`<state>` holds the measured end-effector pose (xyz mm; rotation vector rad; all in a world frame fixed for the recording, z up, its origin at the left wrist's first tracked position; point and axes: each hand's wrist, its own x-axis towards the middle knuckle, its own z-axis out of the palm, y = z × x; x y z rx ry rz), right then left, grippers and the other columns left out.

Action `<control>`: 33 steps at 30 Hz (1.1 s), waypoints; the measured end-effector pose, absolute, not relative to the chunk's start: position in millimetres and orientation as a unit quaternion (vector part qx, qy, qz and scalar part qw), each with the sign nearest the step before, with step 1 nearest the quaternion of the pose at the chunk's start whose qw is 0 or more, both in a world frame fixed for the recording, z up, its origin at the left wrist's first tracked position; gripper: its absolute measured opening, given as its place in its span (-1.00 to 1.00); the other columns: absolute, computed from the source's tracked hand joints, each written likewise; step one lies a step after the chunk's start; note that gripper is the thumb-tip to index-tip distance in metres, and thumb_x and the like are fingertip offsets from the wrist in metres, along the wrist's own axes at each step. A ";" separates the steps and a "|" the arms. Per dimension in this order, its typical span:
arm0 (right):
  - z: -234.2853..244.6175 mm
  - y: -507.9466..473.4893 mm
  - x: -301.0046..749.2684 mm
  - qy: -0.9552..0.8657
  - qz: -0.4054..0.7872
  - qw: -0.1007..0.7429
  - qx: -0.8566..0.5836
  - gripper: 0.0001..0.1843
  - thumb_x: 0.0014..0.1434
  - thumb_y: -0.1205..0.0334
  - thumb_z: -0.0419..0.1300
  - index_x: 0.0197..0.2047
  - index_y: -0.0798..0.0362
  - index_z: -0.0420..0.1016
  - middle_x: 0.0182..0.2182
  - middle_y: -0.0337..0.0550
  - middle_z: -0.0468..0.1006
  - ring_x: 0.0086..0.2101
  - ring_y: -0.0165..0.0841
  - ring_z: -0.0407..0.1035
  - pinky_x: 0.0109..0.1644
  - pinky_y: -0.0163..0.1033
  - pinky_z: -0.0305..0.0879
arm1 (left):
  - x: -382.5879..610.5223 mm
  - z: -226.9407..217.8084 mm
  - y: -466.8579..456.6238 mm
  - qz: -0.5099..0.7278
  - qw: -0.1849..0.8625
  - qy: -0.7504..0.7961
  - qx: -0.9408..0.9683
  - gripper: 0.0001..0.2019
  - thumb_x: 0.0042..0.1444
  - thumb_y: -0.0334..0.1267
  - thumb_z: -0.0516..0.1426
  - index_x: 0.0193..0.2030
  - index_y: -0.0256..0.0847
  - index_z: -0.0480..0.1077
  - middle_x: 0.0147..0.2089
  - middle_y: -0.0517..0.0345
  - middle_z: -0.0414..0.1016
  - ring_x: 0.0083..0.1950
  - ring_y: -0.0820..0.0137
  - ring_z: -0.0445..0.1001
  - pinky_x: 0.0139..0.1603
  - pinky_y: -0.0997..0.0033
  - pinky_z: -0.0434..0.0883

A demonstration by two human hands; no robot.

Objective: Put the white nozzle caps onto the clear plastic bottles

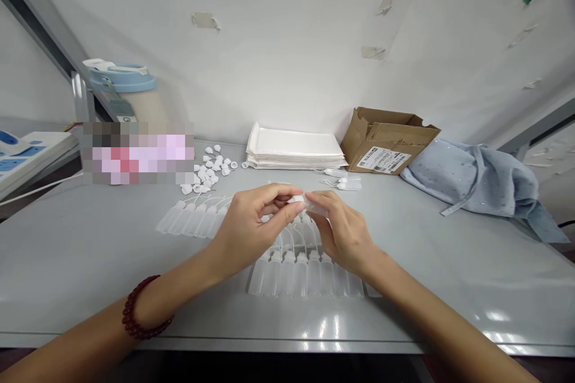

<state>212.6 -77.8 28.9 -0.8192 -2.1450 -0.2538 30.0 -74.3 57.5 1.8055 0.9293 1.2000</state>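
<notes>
1. Loose white caps [217, 166] lie toward eleven o'clock from my left hand [245, 221].
2. That hand is closed, pinching a single cap [295, 198].
3. A translucent bottle [317, 209] lies at four o'clock from it, long axis roughly ten-to-four; whether they touch, I cannot tell.
4. My right hand [348, 230], nearer the bottle, grips it.

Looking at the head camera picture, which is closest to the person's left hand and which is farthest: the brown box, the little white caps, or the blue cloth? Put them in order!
Nearest to the left hand first:
1. White caps: just beyond it, toward the left.
2. Brown box: back and right.
3. Blue cloth: farther right, past the box.
</notes>
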 end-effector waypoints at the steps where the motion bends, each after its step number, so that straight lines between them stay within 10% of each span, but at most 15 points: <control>1: 29.0 -78.4 212.5 -0.851 -0.095 0.405 -0.321 -0.56 0.24 0.54 -0.04 0.16 0.05 0.15 -0.24 0.01 0.50 -0.25 -0.27 0.46 -0.34 -0.22 0.45 | 29.7 57.7 -73.9 0.466 0.401 0.367 0.698 -0.85 0.12 -0.27 0.20 -0.18 -0.27 0.47 -0.32 0.16 0.55 -0.35 0.49 0.52 -0.33 0.57 0.52; 10: 23.9 -82.7 210.6 -0.856 -0.087 0.399 -0.316 -0.62 0.23 0.53 -0.01 0.09 0.09 0.24 -0.25 0.03 0.55 -0.27 -0.26 0.48 -0.33 -0.21 0.45 | 25.3 56.4 -66.4 0.375 0.516 0.375 0.673 -0.86 0.10 -0.24 0.20 -0.34 -0.30 0.44 -0.45 0.17 0.51 -0.48 0.49 0.48 -0.44 0.50 0.48; 20: 46.2 -94.0 210.2 -0.708 0.379 0.405 -0.437 -0.78 0.26 0.20 0.10 -0.06 0.04 0.43 -0.44 -0.21 0.54 -0.62 -0.48 0.22 -0.62 -0.36 0.17 | 22.9 51.0 -61.3 0.463 0.292 0.253 0.798 -0.89 0.13 -0.43 0.17 -0.31 -0.26 0.56 -0.39 0.10 0.57 -0.33 0.41 0.49 -0.27 0.42 0.43; 29: 30.7 -92.6 210.0 -0.827 0.047 0.433 -0.355 -0.70 0.26 0.42 0.03 0.04 0.01 0.31 -0.27 -0.08 0.55 -0.34 -0.33 0.45 -0.34 -0.26 0.38 | 25.1 57.0 -65.1 0.426 0.502 0.357 0.663 -0.85 0.10 -0.22 0.23 -0.29 -0.29 0.48 -0.42 0.15 0.51 -0.40 0.46 0.48 -0.34 0.46 0.49; 33: 30.8 -92.7 209.4 -0.797 0.107 0.439 -0.401 -0.78 0.25 0.35 0.07 -0.04 0.00 0.33 -0.37 -0.16 0.55 -0.47 -0.38 0.41 -0.47 -0.31 0.32 | 25.6 54.0 -66.0 0.446 0.427 0.328 0.715 -0.90 0.12 -0.30 0.19 -0.36 -0.27 0.47 -0.36 0.09 0.52 -0.30 0.41 0.49 -0.26 0.42 0.49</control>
